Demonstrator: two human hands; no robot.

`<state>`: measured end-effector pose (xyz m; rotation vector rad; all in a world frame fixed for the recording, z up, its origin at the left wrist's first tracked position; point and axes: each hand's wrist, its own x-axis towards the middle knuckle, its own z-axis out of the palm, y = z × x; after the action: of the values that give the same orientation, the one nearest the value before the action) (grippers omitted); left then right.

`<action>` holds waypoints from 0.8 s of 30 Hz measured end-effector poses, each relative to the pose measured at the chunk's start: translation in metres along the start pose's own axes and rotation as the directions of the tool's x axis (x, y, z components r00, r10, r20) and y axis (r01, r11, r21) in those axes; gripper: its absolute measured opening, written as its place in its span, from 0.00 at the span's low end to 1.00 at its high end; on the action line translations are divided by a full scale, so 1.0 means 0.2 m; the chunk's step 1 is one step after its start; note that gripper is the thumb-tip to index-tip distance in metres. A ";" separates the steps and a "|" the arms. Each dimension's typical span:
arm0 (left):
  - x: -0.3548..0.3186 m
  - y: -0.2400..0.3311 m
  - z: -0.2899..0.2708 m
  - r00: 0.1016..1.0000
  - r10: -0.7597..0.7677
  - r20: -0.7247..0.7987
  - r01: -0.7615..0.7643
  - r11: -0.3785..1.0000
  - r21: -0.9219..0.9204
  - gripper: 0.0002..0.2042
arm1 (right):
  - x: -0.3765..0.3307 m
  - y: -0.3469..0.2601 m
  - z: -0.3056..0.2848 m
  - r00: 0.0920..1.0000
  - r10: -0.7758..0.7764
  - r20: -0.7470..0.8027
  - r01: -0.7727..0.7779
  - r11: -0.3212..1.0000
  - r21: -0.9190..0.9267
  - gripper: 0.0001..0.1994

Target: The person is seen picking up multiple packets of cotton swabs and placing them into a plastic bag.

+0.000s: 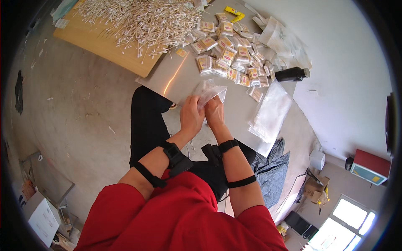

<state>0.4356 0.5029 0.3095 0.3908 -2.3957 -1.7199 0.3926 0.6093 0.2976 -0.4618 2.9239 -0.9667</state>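
Observation:
A clear plastic bag (212, 91) is held up at the near edge of the grey table (184, 77). My left hand (191, 113) is closed on its left side, with fingers curled. My right hand (215, 112) grips the bag from the right; its fingertips are partly hidden behind or inside the film, I cannot tell which. Just beyond my hands lies a pile of small clear packs of cotton swabs (228, 54) with yellow labels. To the right, a stack of flat clear plastic bags (272, 111) rests along the table's edge.
Loose cotton swabs (142, 23) are heaped on a wooden board (100, 44) at the far left. A black bottle (292, 74) lies at the right, near crumpled plastic sheeting (284, 44). A yellow tool or tube (234, 14) sits at the back. Black plastic bags (274, 169) lie below.

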 end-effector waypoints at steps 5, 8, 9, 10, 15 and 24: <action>-0.04 0.02 0.01 0.985 0.169 -0.044 -0.172 0.983 -0.071 0.10 | 0.03 0.04 0.02 0.998 0.054 0.020 -0.053 0.997 -0.062 0.13; -0.05 0.01 0.02 0.991 0.128 -0.038 -0.132 0.980 -0.149 0.14 | 0.08 0.06 0.00 0.996 0.049 0.079 -0.047 0.999 -0.028 0.13; -0.05 0.01 0.02 0.995 0.091 -0.049 -0.099 0.978 -0.184 0.17 | 0.10 0.06 -0.01 0.995 0.010 0.104 -0.010 1.000 0.001 0.13; -0.07 0.03 0.01 0.995 0.087 -0.051 -0.095 0.978 -0.184 0.17 | 0.10 0.06 -0.04 0.994 0.009 0.109 -0.009 1.000 0.001 0.13; -0.20 0.03 0.12 0.862 -0.506 -0.013 0.489 0.840 -0.234 0.23 | 0.07 0.00 -0.19 0.961 0.033 0.273 0.041 0.965 -0.259 0.14; -0.21 0.05 0.17 0.894 -0.445 0.045 0.433 0.835 -0.340 0.18 | 0.07 0.09 -0.14 0.963 0.017 0.270 0.020 0.991 -0.134 0.19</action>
<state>0.4648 0.5497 0.3076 0.9686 -2.0216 -2.2443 0.3712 0.6357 0.3101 -0.5539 2.7488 -0.6463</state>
